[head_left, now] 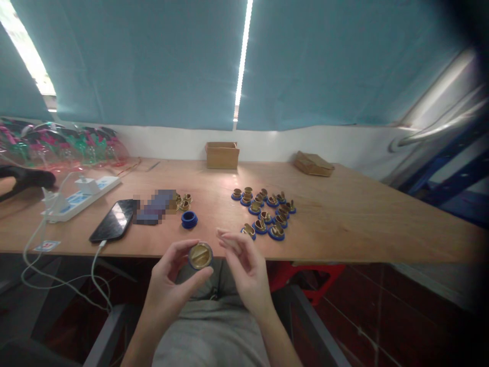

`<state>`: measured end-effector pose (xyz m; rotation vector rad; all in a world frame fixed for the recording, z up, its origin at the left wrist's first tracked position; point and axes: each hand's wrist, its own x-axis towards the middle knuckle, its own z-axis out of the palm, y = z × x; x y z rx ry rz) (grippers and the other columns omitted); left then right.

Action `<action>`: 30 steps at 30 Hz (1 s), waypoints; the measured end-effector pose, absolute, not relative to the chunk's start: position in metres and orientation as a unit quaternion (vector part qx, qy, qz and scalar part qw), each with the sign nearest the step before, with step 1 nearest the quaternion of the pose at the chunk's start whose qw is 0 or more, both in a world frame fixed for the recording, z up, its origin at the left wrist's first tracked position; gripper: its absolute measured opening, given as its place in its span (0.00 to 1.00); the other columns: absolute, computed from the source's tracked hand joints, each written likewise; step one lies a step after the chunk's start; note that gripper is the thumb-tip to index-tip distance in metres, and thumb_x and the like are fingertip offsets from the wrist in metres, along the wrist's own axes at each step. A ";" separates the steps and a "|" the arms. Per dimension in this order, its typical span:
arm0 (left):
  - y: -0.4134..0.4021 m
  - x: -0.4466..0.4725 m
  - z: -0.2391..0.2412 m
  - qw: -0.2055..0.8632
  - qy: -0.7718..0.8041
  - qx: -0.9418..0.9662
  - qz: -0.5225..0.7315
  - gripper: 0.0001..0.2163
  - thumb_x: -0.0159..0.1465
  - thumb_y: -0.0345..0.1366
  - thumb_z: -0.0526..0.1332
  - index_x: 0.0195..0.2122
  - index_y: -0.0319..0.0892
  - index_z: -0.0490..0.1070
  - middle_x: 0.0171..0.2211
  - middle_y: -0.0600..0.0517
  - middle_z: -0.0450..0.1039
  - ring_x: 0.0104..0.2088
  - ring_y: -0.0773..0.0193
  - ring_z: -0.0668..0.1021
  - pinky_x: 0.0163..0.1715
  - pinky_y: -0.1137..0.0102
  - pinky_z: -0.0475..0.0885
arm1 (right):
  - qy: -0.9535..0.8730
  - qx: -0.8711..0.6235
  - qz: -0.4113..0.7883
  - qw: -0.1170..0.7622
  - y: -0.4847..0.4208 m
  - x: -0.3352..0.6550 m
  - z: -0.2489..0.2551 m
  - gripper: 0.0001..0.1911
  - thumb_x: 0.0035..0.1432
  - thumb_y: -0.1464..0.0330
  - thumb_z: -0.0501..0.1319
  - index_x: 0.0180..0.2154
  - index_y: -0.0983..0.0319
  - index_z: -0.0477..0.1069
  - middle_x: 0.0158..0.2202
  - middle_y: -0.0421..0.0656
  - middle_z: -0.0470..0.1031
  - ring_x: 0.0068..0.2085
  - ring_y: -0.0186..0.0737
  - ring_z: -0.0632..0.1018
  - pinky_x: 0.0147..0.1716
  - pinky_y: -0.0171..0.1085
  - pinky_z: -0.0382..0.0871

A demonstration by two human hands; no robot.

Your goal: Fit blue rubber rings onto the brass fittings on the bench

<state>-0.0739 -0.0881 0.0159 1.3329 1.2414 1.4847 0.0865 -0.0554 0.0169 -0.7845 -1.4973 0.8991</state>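
Note:
My left hand (170, 278) holds a round brass-coloured piece (200, 256) with a dark rim between thumb and fingers, just off the table's front edge. A flat bar seems to cross its face. Close by on the right, my right hand (248, 270) is raised with the fingers bent and the thumb apart; nothing shows in it. Beyond my hands, a blue ring (189, 219) lies on the table. Several similar brass-coloured pieces (277, 232) sit on blue rings to the right. A few brass-coloured pieces without visible rings (185, 205) lie further back on the left.
A phone (115, 220) on a white cable and a white power strip (82, 198) lie on the wooden table (367, 214). At the back stand a cardboard box (222, 157) and a crumpled brown paper bag (314, 164). Clear plastic-wrapped items (64, 148) fill the far left.

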 end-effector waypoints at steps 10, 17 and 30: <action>-0.081 -0.089 0.018 0.244 0.495 0.493 0.672 0.19 0.50 0.31 0.74 0.41 0.45 0.71 0.42 0.52 0.76 0.45 0.62 0.79 0.48 0.69 0.74 | -0.806 -0.402 0.280 0.331 0.075 0.035 0.042 0.04 0.62 0.70 0.61 0.38 0.64 0.73 0.34 0.42 0.78 0.33 0.37 0.78 0.36 0.38 0.73; -0.080 -0.088 0.017 0.212 0.489 0.505 0.679 0.18 0.49 0.31 0.74 0.38 0.44 0.70 0.42 0.51 0.76 0.45 0.58 0.80 0.45 0.65 0.76 | -0.865 -0.373 0.216 0.258 0.071 0.024 0.043 0.11 0.59 0.61 0.64 0.36 0.63 0.76 0.36 0.45 0.79 0.38 0.41 0.77 0.36 0.36 0.66; -0.085 -0.084 0.022 0.272 0.524 0.506 0.629 0.18 0.54 0.36 0.72 0.45 0.42 0.71 0.43 0.49 0.76 0.44 0.58 0.79 0.45 0.66 0.75 | -0.842 -0.375 0.186 0.340 0.061 0.030 0.045 0.09 0.58 0.69 0.63 0.41 0.63 0.75 0.40 0.45 0.77 0.41 0.41 0.76 0.41 0.36 0.67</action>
